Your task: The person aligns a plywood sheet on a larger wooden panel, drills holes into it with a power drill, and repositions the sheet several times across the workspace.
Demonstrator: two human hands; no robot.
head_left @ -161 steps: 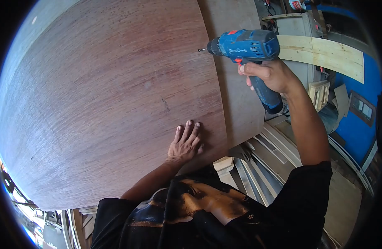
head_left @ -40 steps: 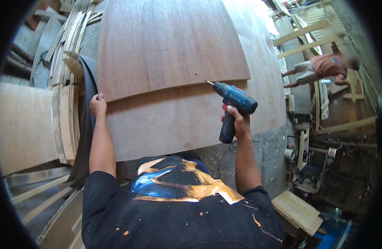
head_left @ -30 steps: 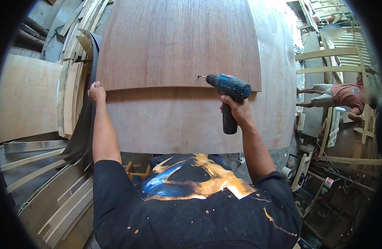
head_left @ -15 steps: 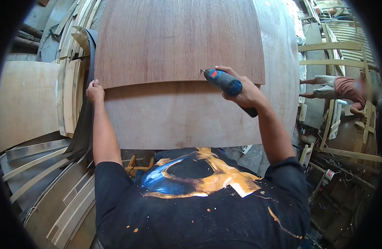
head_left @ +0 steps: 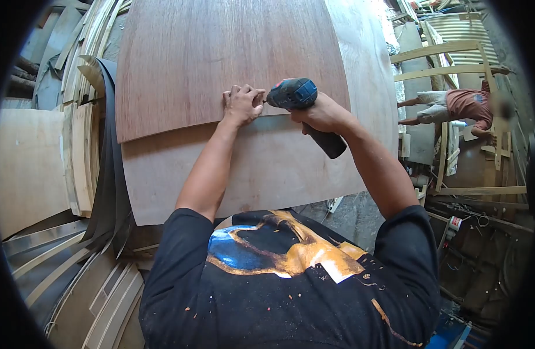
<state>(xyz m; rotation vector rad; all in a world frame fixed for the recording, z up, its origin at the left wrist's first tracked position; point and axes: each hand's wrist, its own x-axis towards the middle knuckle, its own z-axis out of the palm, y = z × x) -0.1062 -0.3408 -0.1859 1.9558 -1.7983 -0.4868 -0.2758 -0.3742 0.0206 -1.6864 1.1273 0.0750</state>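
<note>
A reddish-brown plywood panel (head_left: 221, 64) lies on top of a paler wood sheet (head_left: 250, 168), its near edge overhanging a shadowed strip. My right hand (head_left: 322, 113) grips a blue and black cordless drill (head_left: 293, 93) by the handle, its nose pointing left just above the panel. Close to the drill's tip is my left hand (head_left: 243, 104), resting on the panel near its front edge. Its fingers are curled, with thumb and forefinger together at the bit; whatever they pinch is too small to make out.
Dark bent sheets (head_left: 107, 145) and stacked wood strips (head_left: 81, 157) stand along the left side. On the right, another person (head_left: 465, 107) is beside a curved timber frame (head_left: 442, 71). Curved wooden pieces (head_left: 113, 308) lie at lower left.
My left hand has left the panel's left corner and come to the drill's tip. The drill has turned to point more to the left. The view has shifted slightly.
</note>
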